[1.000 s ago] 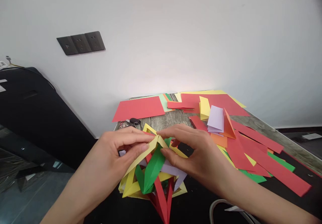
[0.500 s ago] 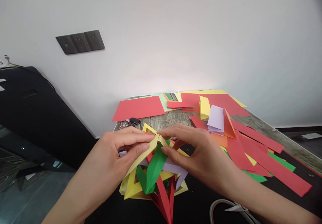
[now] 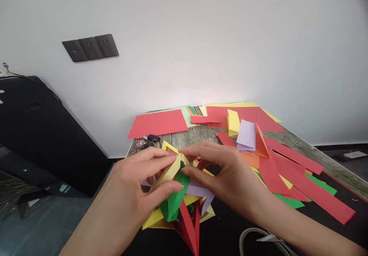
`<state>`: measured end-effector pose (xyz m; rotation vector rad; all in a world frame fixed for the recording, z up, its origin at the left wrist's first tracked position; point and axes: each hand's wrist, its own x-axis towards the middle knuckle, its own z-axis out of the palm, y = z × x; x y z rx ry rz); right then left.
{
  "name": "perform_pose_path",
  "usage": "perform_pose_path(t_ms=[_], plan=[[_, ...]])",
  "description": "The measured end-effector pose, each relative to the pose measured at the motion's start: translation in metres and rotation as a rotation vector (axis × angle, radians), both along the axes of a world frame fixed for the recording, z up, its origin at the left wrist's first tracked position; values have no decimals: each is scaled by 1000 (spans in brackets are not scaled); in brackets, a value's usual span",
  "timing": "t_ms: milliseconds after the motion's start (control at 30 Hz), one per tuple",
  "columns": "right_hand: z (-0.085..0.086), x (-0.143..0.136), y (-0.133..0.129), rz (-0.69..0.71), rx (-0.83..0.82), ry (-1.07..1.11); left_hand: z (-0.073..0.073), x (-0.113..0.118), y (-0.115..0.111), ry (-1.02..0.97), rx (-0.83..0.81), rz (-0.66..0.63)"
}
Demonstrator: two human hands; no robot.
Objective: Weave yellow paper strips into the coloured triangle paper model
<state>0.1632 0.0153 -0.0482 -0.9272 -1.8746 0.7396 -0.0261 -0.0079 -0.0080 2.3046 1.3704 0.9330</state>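
A many-coloured folded-paper model [image 3: 189, 229] of interlocked strips sits in front of me, with a red point towards me. My left hand [image 3: 133, 179] grips its upper left side, fingers behind a pale yellow folded strip [image 3: 169, 170] and thumb over the green folded strip [image 3: 174, 204]. At the top, my right hand [image 3: 220, 164] pinches the joint where pale yellow and green meet. A purple strip [image 3: 198, 190] crosses behind the green one, and a yellow piece [image 3: 152, 218] shows lower left. My fingers hide part of the joint.
Red strips [image 3: 313, 187] and other coloured paper lie at the right, beside folded purple paper [image 3: 246, 135]. A red sheet [image 3: 158, 124] is at the back left, near keys with a black fob [image 3: 153, 138]. Scissors [image 3: 271, 238] and a pale roll [image 3: 243, 240] lie front right.
My left hand has shifted right and its thumb has moved from the pale yellow strip onto the green one. My right hand stays almost in place at the joint.
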Motion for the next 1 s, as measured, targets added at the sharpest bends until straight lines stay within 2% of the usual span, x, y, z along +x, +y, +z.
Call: perform_pose_path(t_ms=[200, 467, 700, 1000], plan=[[0, -2, 0, 5, 6, 15, -5, 1, -2, 50, 105, -24], [4, 3, 0, 70, -47, 80, -6, 7, -11, 170, 155, 18], [4, 7, 7, 91, -186, 136, -9, 12, -15, 221, 178, 14], [1, 11, 13, 207, -414, 227, -2, 15, -14, 237, 199, -48]])
